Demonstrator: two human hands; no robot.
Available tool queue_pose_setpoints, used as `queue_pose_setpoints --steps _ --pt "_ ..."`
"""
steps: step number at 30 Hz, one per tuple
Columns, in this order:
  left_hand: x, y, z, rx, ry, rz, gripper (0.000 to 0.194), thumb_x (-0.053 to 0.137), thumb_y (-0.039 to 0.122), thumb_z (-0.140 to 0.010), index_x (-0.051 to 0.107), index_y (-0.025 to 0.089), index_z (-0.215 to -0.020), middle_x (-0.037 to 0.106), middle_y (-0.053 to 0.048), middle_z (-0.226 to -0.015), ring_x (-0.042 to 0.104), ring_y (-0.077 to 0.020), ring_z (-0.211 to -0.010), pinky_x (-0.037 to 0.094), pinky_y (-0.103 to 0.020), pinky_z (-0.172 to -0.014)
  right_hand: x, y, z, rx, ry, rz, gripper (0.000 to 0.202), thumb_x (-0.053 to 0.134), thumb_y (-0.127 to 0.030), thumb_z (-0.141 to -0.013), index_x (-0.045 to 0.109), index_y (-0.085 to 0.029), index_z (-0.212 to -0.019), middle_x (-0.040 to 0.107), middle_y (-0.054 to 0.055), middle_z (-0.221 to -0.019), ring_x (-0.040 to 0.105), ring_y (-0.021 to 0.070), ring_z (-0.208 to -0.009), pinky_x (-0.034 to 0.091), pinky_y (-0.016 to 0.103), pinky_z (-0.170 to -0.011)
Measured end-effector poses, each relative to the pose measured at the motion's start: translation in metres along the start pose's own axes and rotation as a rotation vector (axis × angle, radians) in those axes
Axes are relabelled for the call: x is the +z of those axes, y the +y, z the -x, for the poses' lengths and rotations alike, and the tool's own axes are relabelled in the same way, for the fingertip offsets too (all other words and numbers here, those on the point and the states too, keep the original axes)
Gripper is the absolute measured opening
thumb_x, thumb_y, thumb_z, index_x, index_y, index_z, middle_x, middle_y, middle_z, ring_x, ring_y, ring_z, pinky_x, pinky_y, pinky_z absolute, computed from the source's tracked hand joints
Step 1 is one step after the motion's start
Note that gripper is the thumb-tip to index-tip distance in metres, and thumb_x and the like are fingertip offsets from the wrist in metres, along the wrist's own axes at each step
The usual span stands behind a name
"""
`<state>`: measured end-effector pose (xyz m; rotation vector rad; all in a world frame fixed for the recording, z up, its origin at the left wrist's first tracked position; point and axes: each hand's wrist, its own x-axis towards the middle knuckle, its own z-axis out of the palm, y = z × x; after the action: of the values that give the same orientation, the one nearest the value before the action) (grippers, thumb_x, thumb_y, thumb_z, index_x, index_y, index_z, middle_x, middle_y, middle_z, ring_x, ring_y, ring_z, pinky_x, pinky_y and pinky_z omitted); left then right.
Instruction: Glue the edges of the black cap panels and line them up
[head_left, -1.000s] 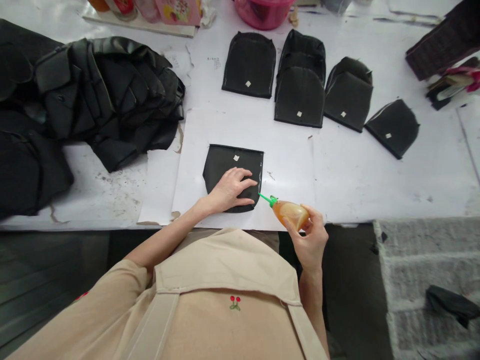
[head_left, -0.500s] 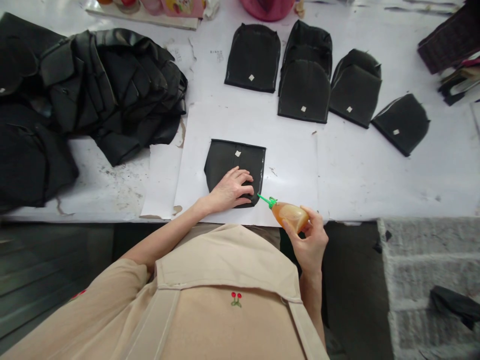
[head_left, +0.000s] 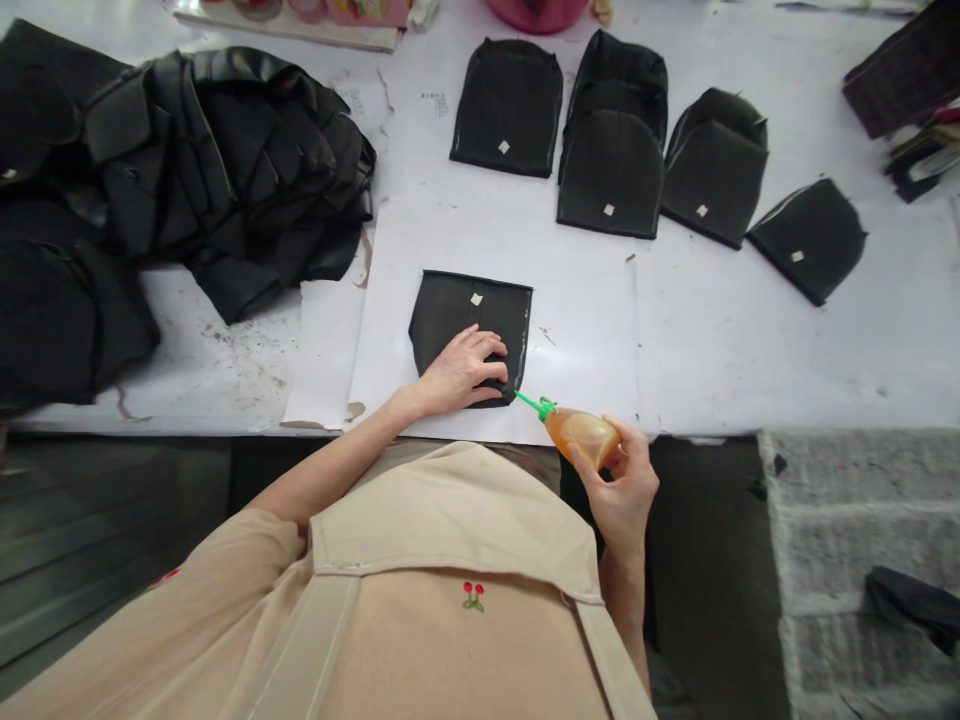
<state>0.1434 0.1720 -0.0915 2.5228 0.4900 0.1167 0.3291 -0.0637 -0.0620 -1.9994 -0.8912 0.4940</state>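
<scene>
- My left hand [head_left: 461, 368] lies flat, fingers spread, on the black leather piece [head_left: 469, 315] at centre frame, covering its near edge.
- My right hand [head_left: 619, 480] wraps the amber glue bottle [head_left: 581, 432]; its green nozzle [head_left: 531, 403] reaches the piece's lower right corner, though I can't make out contact.
- The pink tub [head_left: 536, 14] is cut off at the frame's top edge.
- The table [head_left: 750, 340] bears it all.

No writing can be read. A few small dark handwritten marks stand on the white tabletop [head_left: 750, 330] just left of the far black piece [head_left: 508, 105], too small to make out. Each flat black piece bears a small pale tag [head_left: 475, 298], blank as far as can be seen. The beige apron [head_left: 450, 600] carries an embroidered pair of red cherries [head_left: 472, 594], without letters.
</scene>
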Motion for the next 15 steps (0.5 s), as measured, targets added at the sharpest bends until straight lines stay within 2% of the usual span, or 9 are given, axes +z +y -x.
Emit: queue_pose_setpoints --steps 9,15 --pt "0.003 -0.002 0.001 0.024 0.009 -0.043 0.014 0.070 0.032 -0.093 0.074 0.023 -0.103 0.063 -0.011 -0.133 0.051 -0.0293 -0.139 0.030 -0.057 -0.125 -0.001 0.002 0.010 0.014 -0.023 -0.021 0.052 0.084 -0.044 -0.080 0.064 -0.021 -0.123 0.071 0.010 -0.116 0.074 0.0267 -0.098 0.065 0.038 -0.080" --pt "0.004 -0.002 0.001 0.018 0.003 -0.039 0.014 0.070 0.033 -0.093 0.074 0.024 -0.104 0.063 -0.010 -0.133 0.051 -0.0288 -0.139 0.030 -0.056 -0.125 0.004 0.013 0.011 0.078 -0.006 -0.133 0.053 0.085 -0.043 -0.079 0.065 -0.021 -0.123 0.071 0.009 -0.116 0.074 0.0261 -0.096 0.065 0.039 -0.083"
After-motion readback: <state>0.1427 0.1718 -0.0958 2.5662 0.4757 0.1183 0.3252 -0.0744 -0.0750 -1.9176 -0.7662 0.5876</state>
